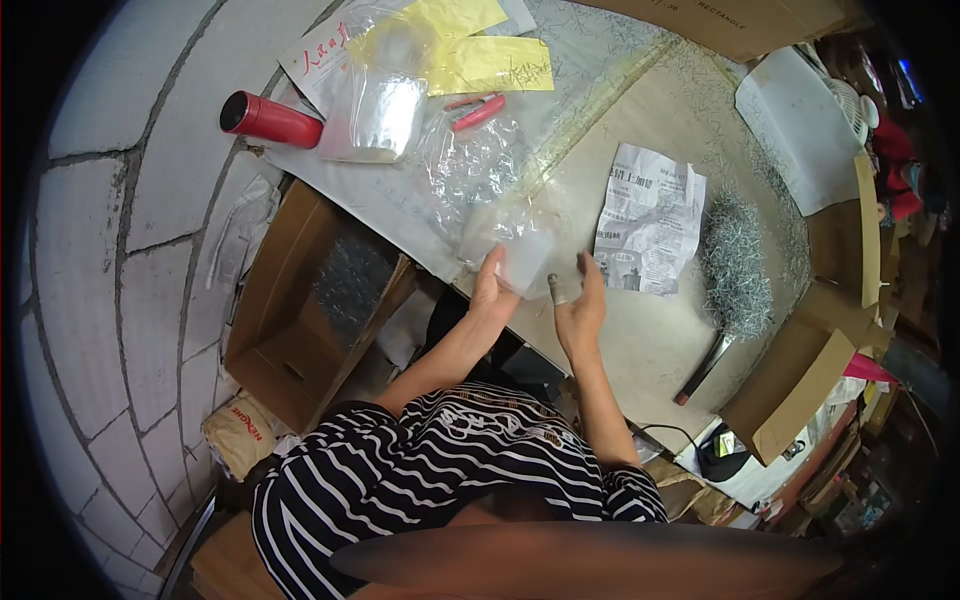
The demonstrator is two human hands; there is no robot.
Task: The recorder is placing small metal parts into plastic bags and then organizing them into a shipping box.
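My left hand [490, 283] is closed on the near edge of a clear plastic bag [527, 262], which lies low over the table's front edge. Just right of the bag is my right hand [580, 310], fingers and thumb apart and nothing in it; a pale wrap covers its thumb tip. Beyond the bag are more crumpled clear bags [465, 170], with a pink-red stapler-like tool [477, 113] on them. A printed newspaper sheet [648, 225] lies to the right. Beside it, a heap of small silvery metal pieces [738, 265] covers the head of a dark-handled tool [706, 368].
A red flask [270, 120] lies at the far left near a stack of clear bags [375, 118] and yellow paper [490, 64]. Open cardboard boxes stand left [290, 350] and right [790, 385]. A white tray [800, 125] sits far right. Loose metal pieces litter the table's far side.
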